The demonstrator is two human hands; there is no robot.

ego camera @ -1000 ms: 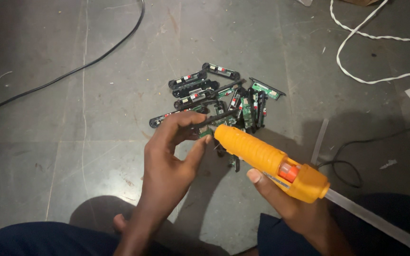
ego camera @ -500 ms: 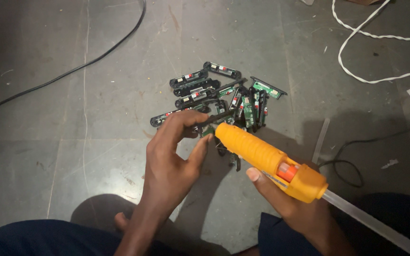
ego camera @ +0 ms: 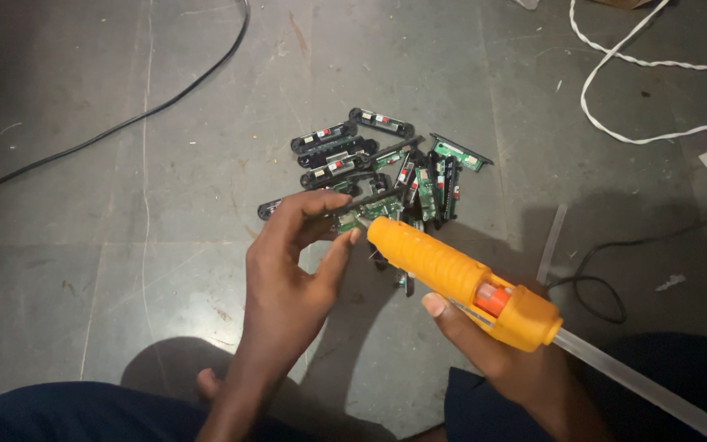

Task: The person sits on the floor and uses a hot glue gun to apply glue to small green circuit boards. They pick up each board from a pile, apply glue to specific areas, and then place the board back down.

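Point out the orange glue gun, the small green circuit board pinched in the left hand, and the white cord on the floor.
Orange plastic glue gun [ego camera: 443,270]: head view, middle of its barrel.
Small green circuit board [ego camera: 362,214]: head view, its exposed face beside the fingertips.
White cord [ego camera: 615,57]: head view, its curved stretch at upper right.

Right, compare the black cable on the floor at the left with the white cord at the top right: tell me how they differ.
The thin black cable is dark and smooth; the white cord is pale and looks twisted like rope. The black cable runs in one long gentle curve across the grey floor, while the white cord bends back in a loop. The black cable looks thinner than the white cord. Both lie loose on the floor, untouched by either hand.
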